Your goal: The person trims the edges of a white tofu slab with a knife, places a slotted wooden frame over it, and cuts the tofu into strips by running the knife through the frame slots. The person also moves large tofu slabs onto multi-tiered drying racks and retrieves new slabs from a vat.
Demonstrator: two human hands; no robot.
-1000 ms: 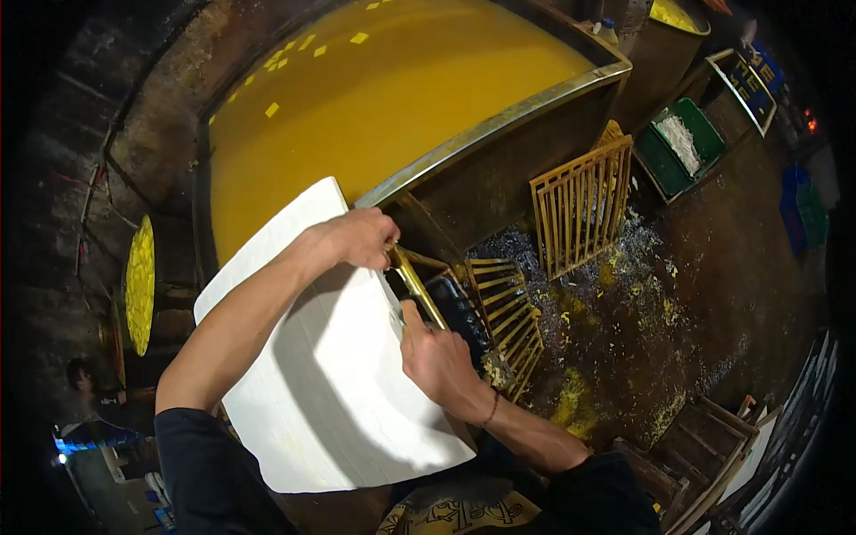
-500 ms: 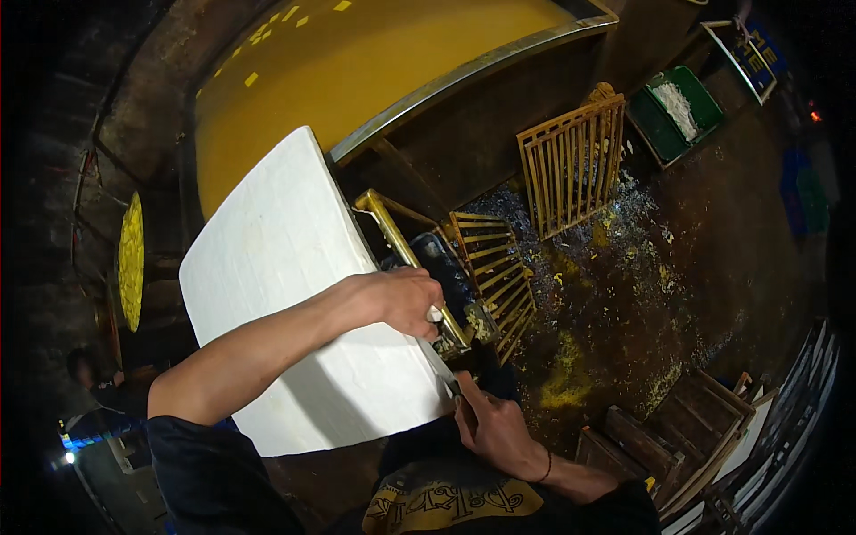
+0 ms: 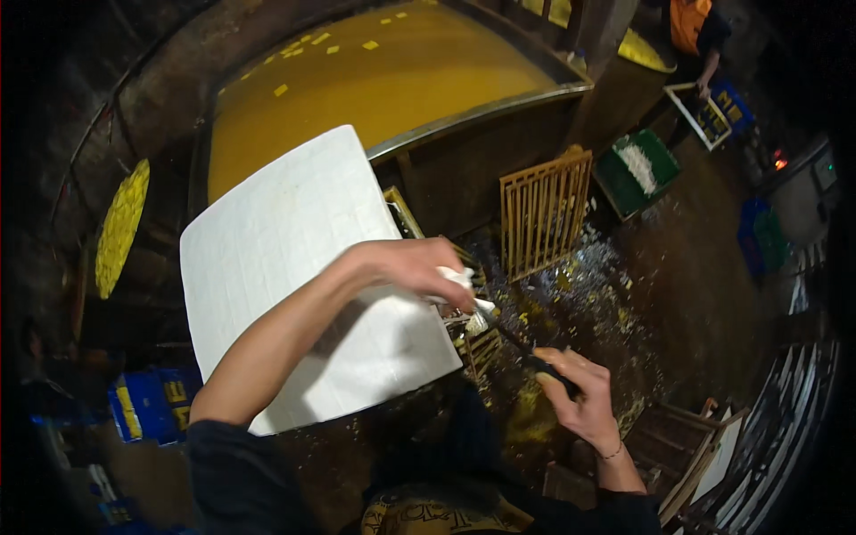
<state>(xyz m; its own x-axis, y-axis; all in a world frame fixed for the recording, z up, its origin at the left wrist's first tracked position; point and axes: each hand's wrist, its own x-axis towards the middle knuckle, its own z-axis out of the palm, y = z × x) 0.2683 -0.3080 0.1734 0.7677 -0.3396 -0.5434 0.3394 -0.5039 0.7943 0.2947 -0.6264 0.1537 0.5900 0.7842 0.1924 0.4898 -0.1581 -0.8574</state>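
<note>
A large white square slab [image 3: 276,223] with faint grid lines lies in front of me, its right edge beneath my left wrist. Just past that edge, my left hand [image 3: 415,267] is closed on a white trimmed strip [image 3: 456,278], crumpled in the fingers. My right hand [image 3: 580,388] grips the black handle of a knife [image 3: 522,343], to the right of the slab. The knife's dark blade points up and left, its tip close to my left fingers and the white strip. Whether the blade touches the strip I cannot tell.
Beyond the slab is a metal-rimmed vat [image 3: 481,113] of yellow liquid with floating yellow squares. A slatted wooden rack [image 3: 546,214] and a green bin [image 3: 664,183] with white scraps stand right. Scraps litter the floor [image 3: 615,303]. Another person's hand [image 3: 704,91] holds a frame.
My right hand and the knife have moved right, away from the slab's edge. My left hand has shifted slightly right and up with the white strip. The view has shifted.
</note>
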